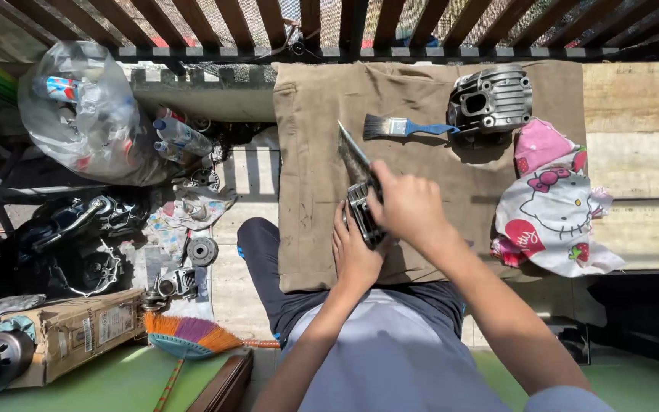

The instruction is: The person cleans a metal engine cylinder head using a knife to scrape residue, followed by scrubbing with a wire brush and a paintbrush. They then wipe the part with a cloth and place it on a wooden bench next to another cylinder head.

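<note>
My left hand [354, 255] lies under and against a small dark metal engine part [363, 214] on a brown cloth [421, 99]. My right hand [409, 206] grips the top of that part together with a long flat metal tool [353, 149] that sticks out up and to the left. A paintbrush [398, 127] with a blue handle lies on the cloth farther away. Beside it stands a finned grey engine cylinder [491, 99].
A pink and white cartoon-print cloth [551, 210] lies at the right. At left are a clear bag of plastic bottles [85, 114], loose engine parts [93, 244], a gear [202, 251], a cardboard box [78, 332] and a colourful broom [188, 337]. Wooden slats [390, 23] run along the far edge.
</note>
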